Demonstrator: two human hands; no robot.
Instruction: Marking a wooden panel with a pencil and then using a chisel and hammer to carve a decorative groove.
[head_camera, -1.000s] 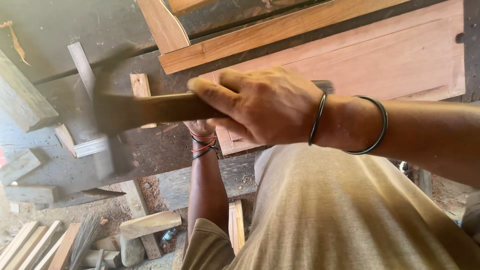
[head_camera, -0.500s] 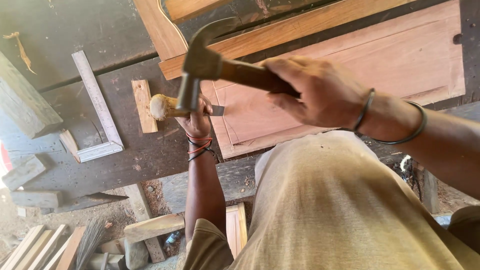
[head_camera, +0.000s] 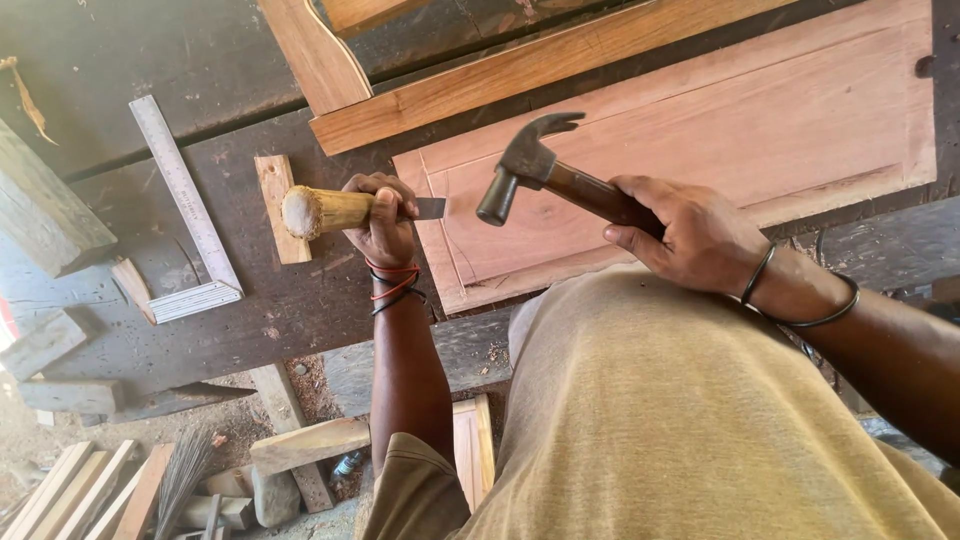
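Head camera looks straight down over a beige shirt at a dark, worn wooden workbench (head_camera: 300, 300). On it lies a reddish-brown raised wooden panel (head_camera: 700, 140), its near left corner reaching the bench edge. The left hand (head_camera: 380, 215) is wrapped tight around a chisel with a pale round wooden handle (head_camera: 320, 210); the handle's blunt, battered end points left and the short grey steel blade pokes out right of the fist, its tip touching the left edge of the panel. Red and black cords circle that wrist. The right hand (head_camera: 690, 235) is closed around the dark brown handle of a claw hammer with a grey steel head (head_camera: 520, 170), held above the panel with the striking face turned down and left, apart from the chisel. Thin dark bangles sit on the right wrist. Behind the chisel handle lies a small light wooden offcut (head_camera: 272, 190), and further left a steel try square (head_camera: 185, 215) lies flat on the bench. A long tan wooden batten (head_camera: 560, 65) runs along the panel's far side.
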